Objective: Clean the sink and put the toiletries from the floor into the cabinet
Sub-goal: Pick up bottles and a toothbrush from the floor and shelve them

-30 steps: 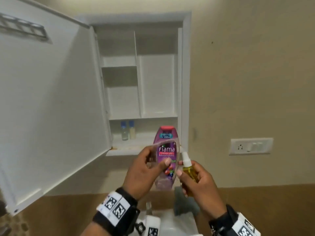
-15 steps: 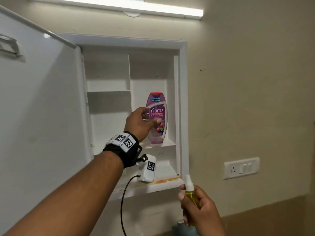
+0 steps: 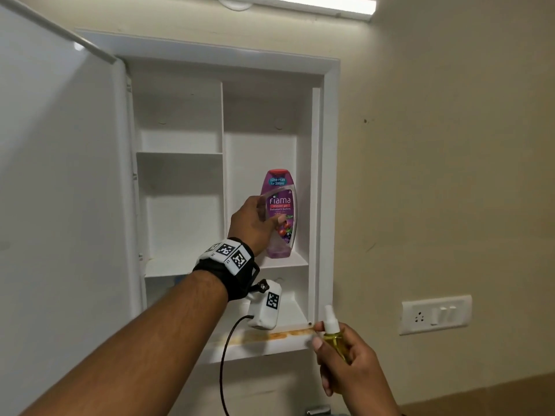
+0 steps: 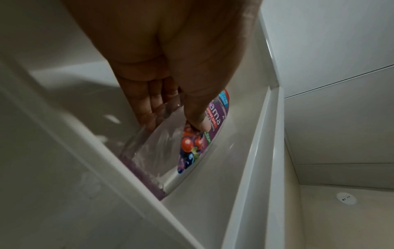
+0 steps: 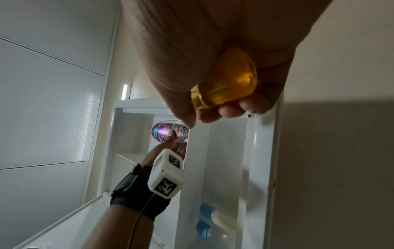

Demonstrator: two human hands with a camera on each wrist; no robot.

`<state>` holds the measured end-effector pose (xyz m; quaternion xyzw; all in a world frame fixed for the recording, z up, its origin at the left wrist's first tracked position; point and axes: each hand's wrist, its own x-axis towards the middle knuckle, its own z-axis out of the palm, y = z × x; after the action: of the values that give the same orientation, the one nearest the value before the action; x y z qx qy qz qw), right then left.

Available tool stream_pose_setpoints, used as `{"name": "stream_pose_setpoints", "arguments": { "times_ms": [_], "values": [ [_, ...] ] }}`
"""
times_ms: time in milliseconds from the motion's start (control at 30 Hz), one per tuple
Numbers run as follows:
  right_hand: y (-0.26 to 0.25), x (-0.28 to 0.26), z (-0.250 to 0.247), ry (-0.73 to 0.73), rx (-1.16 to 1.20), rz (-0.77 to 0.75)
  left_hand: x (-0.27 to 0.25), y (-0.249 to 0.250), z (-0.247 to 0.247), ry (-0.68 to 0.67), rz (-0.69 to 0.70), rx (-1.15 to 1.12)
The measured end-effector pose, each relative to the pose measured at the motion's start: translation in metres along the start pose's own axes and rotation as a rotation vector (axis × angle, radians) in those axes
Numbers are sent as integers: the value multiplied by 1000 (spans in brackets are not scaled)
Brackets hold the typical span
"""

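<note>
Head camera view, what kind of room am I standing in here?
Most likely a bathroom: an open white wall cabinet with shelves, a shower gel bottle going onto one, and two small blue-capped bottles on the bottom shelf.

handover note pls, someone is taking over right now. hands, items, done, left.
Left hand: grips the purple shower gel bottle, upright, its base on or just above the middle right shelf of the open cabinet; not released yet.
Right hand: holds the small yellow spray bottle below the cabinet's bottom ledge.
Already in: two small blue-capped bottles on the bottom shelf, seen from the right wrist.
Done: shower gel nearly placed.
Left: let go of the gel, shelve the spray bottle. Sink and floor are not in view, so their state is unknown.
</note>
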<state>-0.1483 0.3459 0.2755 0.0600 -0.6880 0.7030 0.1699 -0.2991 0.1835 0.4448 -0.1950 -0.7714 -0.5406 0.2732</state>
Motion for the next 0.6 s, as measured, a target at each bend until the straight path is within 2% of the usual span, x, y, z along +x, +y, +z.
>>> {"name": "stream_pose_setpoints", "arguments": {
  "times_ms": [467,600],
  "values": [
    [12,15,-5,-157,108,-1,-23,-4,4,44,-33,39],
    [9,8,-3,-179,158,10,-48,-6,-1,89,-36,184]
  ]
}}
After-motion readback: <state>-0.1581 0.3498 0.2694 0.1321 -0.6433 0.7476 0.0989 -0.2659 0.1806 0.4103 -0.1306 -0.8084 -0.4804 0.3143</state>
